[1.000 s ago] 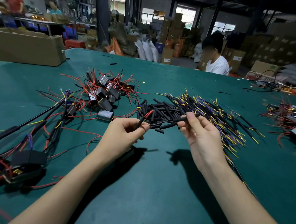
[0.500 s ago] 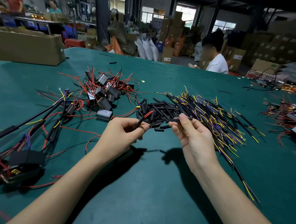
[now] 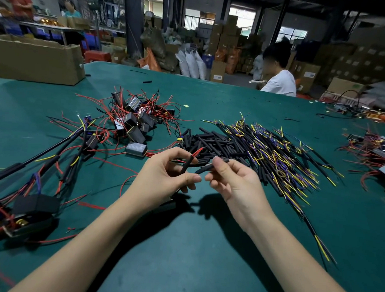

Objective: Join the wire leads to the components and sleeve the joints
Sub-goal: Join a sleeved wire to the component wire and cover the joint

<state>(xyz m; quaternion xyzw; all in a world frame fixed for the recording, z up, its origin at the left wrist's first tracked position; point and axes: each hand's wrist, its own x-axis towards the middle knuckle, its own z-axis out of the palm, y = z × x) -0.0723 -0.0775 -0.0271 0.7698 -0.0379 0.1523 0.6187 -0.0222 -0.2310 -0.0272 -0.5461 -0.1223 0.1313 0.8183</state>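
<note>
No text is showing legibly anywhere. White labels are sitting on stacked cartons [image 3: 309,75] behind the bench [image 3: 204,247], their printing blurring beyond reading.

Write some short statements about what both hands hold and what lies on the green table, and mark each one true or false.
1. The right hand pinches a short black sleeve tube. True.
2. The left hand holds a black-sleeved lead with a red wire tip. True.
3. The loose pile of black sleeve tubes lies inside the brown cardboard box. False: the pile lies on the green table mat, and the box stands at the far left.
4. The heap of black component boxes with red leads is left of the tube pile. True.
5. The bundle of yellow and purple wires rests in the right hand. False: it lies on the mat.
</note>
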